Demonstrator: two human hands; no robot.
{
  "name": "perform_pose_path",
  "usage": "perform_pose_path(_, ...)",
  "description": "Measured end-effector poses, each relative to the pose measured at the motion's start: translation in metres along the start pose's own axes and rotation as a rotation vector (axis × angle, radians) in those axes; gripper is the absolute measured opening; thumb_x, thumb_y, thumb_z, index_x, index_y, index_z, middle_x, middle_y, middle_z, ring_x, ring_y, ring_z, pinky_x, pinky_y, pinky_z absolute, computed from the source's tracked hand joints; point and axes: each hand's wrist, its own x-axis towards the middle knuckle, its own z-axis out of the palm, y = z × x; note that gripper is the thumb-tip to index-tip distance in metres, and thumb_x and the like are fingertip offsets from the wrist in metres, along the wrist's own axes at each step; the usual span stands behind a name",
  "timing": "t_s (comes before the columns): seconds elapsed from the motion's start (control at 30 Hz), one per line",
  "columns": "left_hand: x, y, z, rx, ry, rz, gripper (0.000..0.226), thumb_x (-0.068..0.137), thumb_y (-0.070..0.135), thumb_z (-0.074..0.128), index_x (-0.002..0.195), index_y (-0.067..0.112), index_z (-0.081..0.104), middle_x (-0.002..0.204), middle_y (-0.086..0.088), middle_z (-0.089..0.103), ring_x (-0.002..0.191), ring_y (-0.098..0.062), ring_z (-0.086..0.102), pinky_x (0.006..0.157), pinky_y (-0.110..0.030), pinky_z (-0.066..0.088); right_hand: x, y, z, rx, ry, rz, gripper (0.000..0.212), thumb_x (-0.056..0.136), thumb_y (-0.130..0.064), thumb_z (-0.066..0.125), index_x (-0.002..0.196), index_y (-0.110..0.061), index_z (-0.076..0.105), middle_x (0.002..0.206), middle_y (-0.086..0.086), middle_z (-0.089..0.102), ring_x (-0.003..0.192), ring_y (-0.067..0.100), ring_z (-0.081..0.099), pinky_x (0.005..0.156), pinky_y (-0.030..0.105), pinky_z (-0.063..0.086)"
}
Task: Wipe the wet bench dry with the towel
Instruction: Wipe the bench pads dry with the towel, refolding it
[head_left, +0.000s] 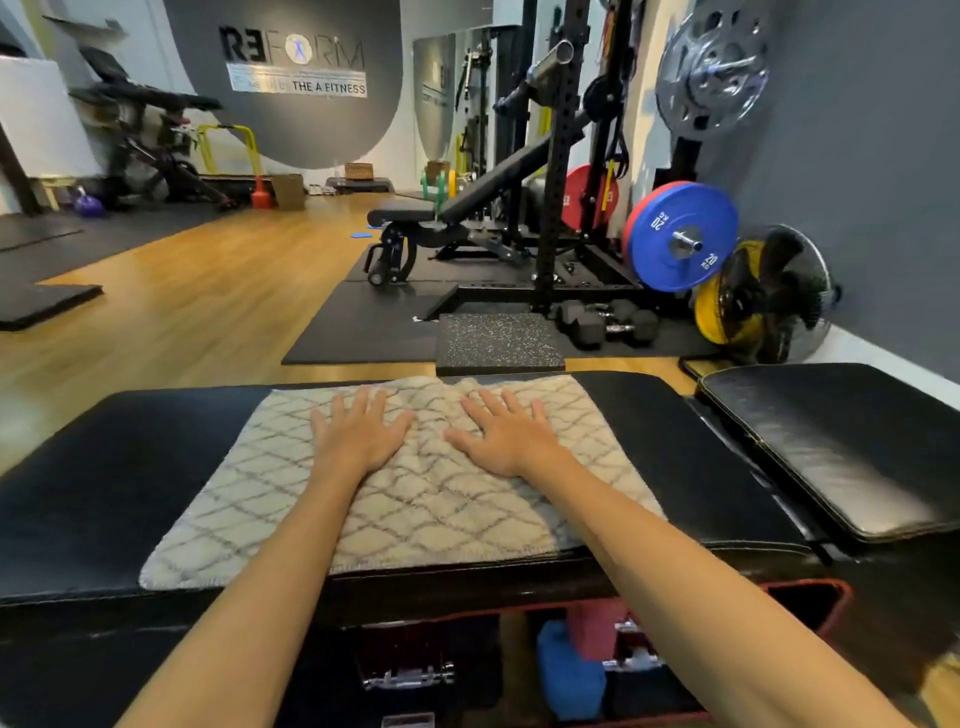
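Here towel spread on bench; both hands flat, fingers splayed, pressing it.

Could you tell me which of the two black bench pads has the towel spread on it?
The long pad in front: the towel lies on it under both hands. The pad at right is bare.

One towel, two hands, perhaps three dumbbells.
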Motion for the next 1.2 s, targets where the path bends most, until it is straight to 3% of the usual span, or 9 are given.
perform_pose_path(0.5,-0.033,0.169,0.031,0.020,-0.027,0.319,0.075,0.092,0.071,0.009,0.155,0.031,0.009,0.164,0.002,-0.003,0.150,-0.031,-0.005,0.117,-0.059,-0.004,-0.076,0.139,-0.013,0.044,0.017,0.238,0.074,0.093,-0.074,0.019,0.157,-0.040,0.003,0.166,-0.011,-0.008,0.153,0.021,-0.008,0.120,0.054,-0.005)
perform_pose_path(0.83,0.034,0.204,0.039,0.035,0.020,0.314,0.076,0.092,0.071,0.008,0.156,0.029,0.011,0.164,0.000,0.001,0.150,-0.033,-0.002,0.116,-0.061,0.000,-0.013,0.179,-0.027,0.117,0.039,0.328,0.078,0.090,-0.079,0.023,0.157,-0.042,0.009,0.167,-0.011,-0.004,0.153,0.024,-0.005,0.119,0.059,-0.001)
perform_pose_path(1.0,0.063,0.218,0.042,0.084,0.053,0.281,0.074,0.094,0.069,0.010,0.155,0.027,0.016,0.164,-0.002,0.005,0.149,-0.036,0.005,0.115,-0.062,0.007,0.027,0.201,-0.026,0.128,0.112,0.284,0.082,0.086,-0.082,0.025,0.155,-0.039,0.021,0.166,-0.006,0.010,0.153,0.026,0.006,0.118,0.062,0.008)
perform_pose_path(1.2,0.086,0.230,0.046,0.083,0.056,0.238,0.077,0.093,0.070,0.008,0.154,0.024,0.022,0.164,-0.004,0.007,0.148,-0.037,0.007,0.114,-0.061,0.008,0.058,0.210,-0.027,0.109,0.160,0.260,0.074,0.092,-0.074,0.031,0.155,-0.034,0.030,0.164,0.003,0.021,0.151,0.028,0.016,0.116,0.056,0.017)
